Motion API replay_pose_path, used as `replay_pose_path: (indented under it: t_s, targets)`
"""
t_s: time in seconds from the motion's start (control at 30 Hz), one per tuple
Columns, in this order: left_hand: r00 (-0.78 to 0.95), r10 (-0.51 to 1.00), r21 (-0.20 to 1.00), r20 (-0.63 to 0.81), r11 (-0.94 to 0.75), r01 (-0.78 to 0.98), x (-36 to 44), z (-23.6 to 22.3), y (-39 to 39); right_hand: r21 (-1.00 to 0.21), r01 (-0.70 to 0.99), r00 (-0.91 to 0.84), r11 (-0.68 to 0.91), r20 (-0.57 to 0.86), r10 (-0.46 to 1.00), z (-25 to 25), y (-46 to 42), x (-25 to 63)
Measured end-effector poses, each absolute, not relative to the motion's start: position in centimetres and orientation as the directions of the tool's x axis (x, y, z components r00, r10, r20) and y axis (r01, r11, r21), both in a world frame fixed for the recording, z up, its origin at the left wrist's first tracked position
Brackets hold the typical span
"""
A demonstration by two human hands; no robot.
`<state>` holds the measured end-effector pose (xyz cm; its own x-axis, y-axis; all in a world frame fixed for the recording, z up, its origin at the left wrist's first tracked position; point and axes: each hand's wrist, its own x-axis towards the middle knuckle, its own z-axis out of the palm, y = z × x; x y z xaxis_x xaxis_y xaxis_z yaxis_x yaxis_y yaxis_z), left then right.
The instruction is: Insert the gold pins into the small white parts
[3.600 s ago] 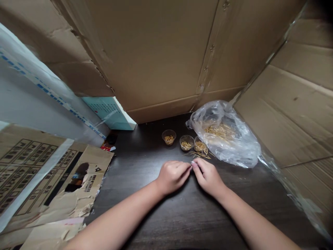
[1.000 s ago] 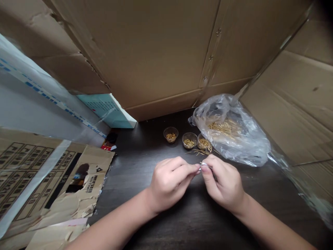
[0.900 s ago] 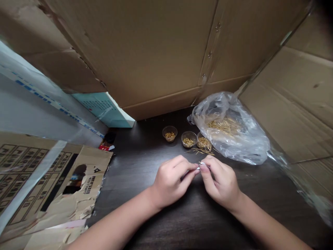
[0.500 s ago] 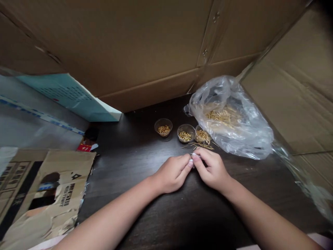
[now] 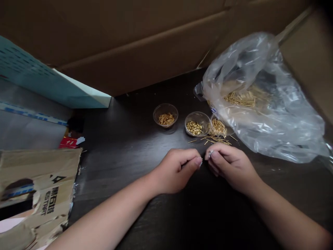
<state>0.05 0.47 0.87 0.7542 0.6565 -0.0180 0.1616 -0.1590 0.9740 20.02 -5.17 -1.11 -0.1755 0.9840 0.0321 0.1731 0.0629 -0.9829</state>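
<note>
My left hand (image 5: 179, 169) is closed above the dark table, thumb pressed to the forefinger; what it pinches is too small to make out. A short gap to the right, my right hand (image 5: 231, 165) pinches a tiny whitish-silver piece (image 5: 210, 153) between thumb and forefinger. Just beyond the fingers lie several loose thin gold pins (image 5: 217, 140). Behind them stand a clear cup (image 5: 197, 114) of short gold pieces and another clear cup (image 5: 220, 126), partly covered by a plastic bag. A third clear cup (image 5: 165, 107) with gold pieces sits farther left.
The clear plastic bag (image 5: 275, 128), with many gold pins inside, fills the right rear. Cardboard walls (image 5: 145, 62) rise behind and at the right. A torn cardboard piece (image 5: 59, 177) and a small red packet (image 5: 68, 142) lie at the left of the dark table (image 5: 117, 139).
My hands, which met fingertip to fingertip, have come slightly apart. The view has tipped downward and nearer, so the cups and bag look larger.
</note>
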Motion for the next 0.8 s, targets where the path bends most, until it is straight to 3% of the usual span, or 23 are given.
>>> replay_pose_path:
  t_s: [0.2,0.37,0.53,0.8]
  targets:
    - [0.764,0.644,0.974,-0.025,-0.156,0.163,-0.04,0.73,0.66,-0.923,0.372,-0.169,0.1,0.039,0.985,-0.88,-5.62,19.87]
    - [0.764,0.645,0.981,-0.033,-0.126,0.148,-0.07,0.76,0.77,-0.969,0.245,-0.099,-0.04,-0.066,0.993,-1.42,-6.04,19.9]
    - [0.756,0.655,0.984,-0.021,-0.122,0.132,-0.01,0.76,0.61,-0.97,0.22,-0.073,-0.103,-0.122,0.99,-0.88,-5.71,19.73]
    - [0.724,0.689,0.979,0.016,-0.157,0.127,0.09,0.7,0.39,-0.969,0.246,-0.044,0.011,0.0,0.999,-0.96,-5.38,19.72]
